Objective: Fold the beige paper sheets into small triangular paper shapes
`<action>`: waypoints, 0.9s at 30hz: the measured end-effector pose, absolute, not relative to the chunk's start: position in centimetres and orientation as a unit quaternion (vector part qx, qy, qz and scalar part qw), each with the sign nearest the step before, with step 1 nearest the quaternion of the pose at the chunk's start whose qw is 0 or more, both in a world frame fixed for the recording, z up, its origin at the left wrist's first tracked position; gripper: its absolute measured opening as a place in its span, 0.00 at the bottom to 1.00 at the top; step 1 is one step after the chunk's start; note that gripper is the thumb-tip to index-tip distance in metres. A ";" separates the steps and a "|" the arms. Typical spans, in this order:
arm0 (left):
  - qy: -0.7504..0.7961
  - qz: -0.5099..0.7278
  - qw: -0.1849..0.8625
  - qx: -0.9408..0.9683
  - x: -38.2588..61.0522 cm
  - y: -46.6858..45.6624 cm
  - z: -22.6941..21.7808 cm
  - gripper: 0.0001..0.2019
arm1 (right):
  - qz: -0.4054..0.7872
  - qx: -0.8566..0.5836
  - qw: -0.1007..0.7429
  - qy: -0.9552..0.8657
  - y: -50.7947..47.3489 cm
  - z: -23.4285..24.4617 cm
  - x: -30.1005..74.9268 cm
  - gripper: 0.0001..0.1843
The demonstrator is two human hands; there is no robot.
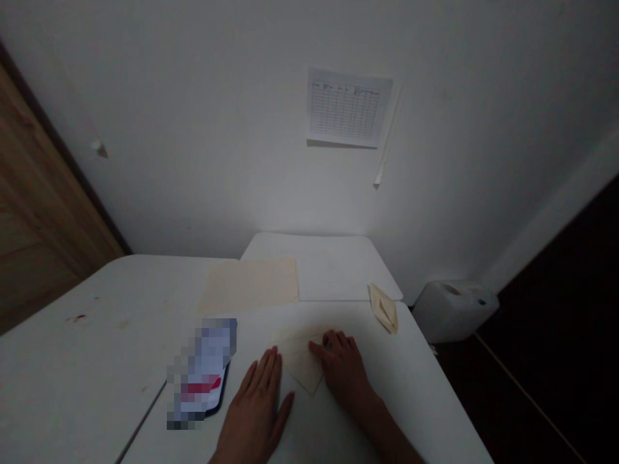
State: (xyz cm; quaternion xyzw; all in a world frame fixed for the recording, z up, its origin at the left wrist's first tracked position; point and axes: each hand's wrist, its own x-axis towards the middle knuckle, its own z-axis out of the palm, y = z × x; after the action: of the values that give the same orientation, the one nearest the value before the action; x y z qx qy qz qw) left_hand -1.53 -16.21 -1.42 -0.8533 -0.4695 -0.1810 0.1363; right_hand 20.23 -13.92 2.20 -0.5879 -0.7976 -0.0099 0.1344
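A cream sheet of paper folded into a triangular shape [300, 357] lies on the white table [97, 348] near its front. My right hand [343, 367] rests on the right part of this paper, with its fingers pressing down. My left hand [256, 403] lies flat on the table just left of the paper, its fingertips close to the paper's edge. A smaller folded cream paper piece [384, 309] sits farther right, and a flat cream sheet [249, 287] lies farther ahead. Neither hand touches them.
A phone with a censored, pixelated area [200, 374] lies left of my left hand. A second white table [324, 264] adjoins at the back, below a wall with a printed chart [348, 108]. A white plastic jug [452, 309] stands beyond the right table edge.
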 end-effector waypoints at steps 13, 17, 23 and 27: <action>-0.468 -0.200 0.123 -0.852 -1.7 -16.0 -1.2 0.28 | -0.031 -0.649 0.161 -0.743 -15.0 2.3 25.1 0.17; -0.476 -0.212 0.097 -0.848 -1.9 -15.3 -0.7 0.23 | -0.036 -0.653 0.173 -0.736 -14.9 2.4 25.3 0.14; -0.495 -0.232 0.018 -0.837 -1.5 -12.7 1.4 0.12 | -0.016 -0.656 0.209 -0.726 -13.5 2.5 25.9 0.12; -0.497 -0.279 -0.014 -0.822 -1.3 -10.4 3.0 0.09 | 0.008 -0.613 0.258 -0.747 -11.9 3.3 25.6 0.13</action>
State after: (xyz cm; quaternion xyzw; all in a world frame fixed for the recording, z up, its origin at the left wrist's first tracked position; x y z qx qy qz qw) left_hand -1.31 -10.38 2.96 -0.8217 -0.4966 -0.2792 -0.0136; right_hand 25.56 -11.93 3.29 -0.6129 -0.7467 0.0083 0.2581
